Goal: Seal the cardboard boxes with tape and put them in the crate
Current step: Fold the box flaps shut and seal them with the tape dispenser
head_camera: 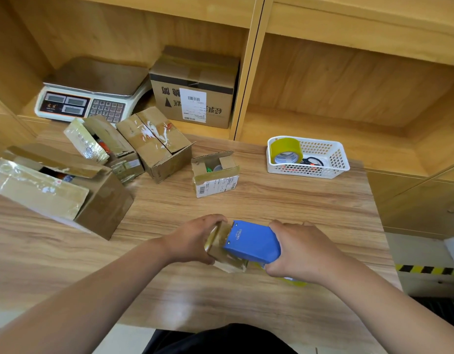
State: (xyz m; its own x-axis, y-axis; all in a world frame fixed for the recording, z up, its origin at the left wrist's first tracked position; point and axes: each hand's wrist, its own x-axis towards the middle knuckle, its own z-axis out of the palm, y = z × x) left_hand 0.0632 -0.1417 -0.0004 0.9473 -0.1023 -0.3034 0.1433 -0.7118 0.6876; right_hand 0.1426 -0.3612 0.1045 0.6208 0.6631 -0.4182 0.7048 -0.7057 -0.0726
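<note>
Your left hand point(195, 241) holds the small box point(220, 247) down on the table point(271, 200) near you. Your right hand point(301, 251) grips the blue tape tool point(252, 242) on top. If the box slips, the tape may go on crooked.

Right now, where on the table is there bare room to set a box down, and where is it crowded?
Bare wood lies between the white basket and the right hand, and between the small open box and the left hand. The table is crowded on its left with open boxes near the scale.
</note>
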